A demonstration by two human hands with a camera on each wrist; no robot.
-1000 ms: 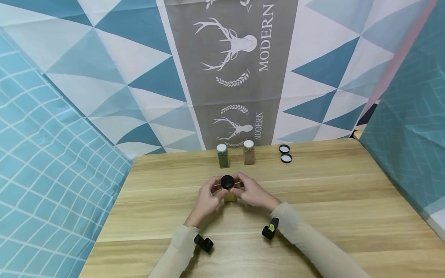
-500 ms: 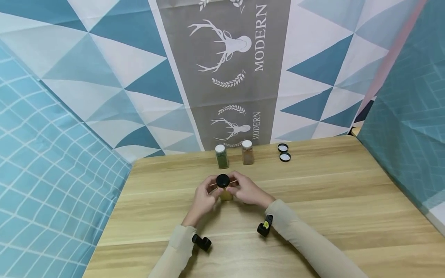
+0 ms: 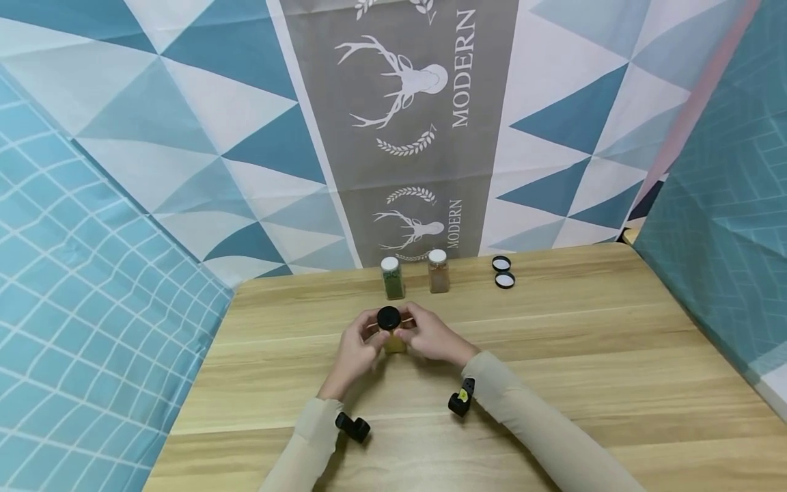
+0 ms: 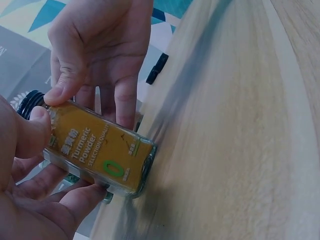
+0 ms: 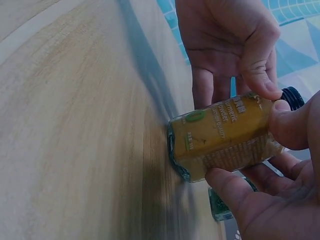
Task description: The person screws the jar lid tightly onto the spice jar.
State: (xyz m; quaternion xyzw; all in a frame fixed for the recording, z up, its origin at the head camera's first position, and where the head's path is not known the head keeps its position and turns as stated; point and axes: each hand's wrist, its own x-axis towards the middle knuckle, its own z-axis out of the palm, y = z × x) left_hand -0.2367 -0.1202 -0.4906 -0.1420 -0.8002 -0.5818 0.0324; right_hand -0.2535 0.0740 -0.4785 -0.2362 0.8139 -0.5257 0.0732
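Note:
Upright at the middle of the table is a glass jar of turmeric powder [image 3: 394, 344] with a black lid [image 3: 389, 318]. My left hand [image 3: 359, 347] grips it from the left and my right hand [image 3: 432, 337] from the right. Both thumbs press near the neck, and the fingers reach around the sides. The label of the turmeric jar [image 4: 95, 145] is readable in the left wrist view. In the right wrist view the base of the jar [image 5: 220, 137] is at the tabletop; whether it fully touches I cannot tell.
Behind the hands stand a white-topped jar of green herbs [image 3: 393, 279] and a white-topped jar of reddish-brown spice [image 3: 438, 272]. Two black lids [image 3: 504, 280] with white insides lie to their right. A patterned cloth [image 3: 424, 137] hangs behind the wooden table [image 3: 584, 383].
Both hands have shifted the turmeric jar a little to the left, keeping their grip. The jars and lids at the back have stayed put; the head view has tilted slightly.

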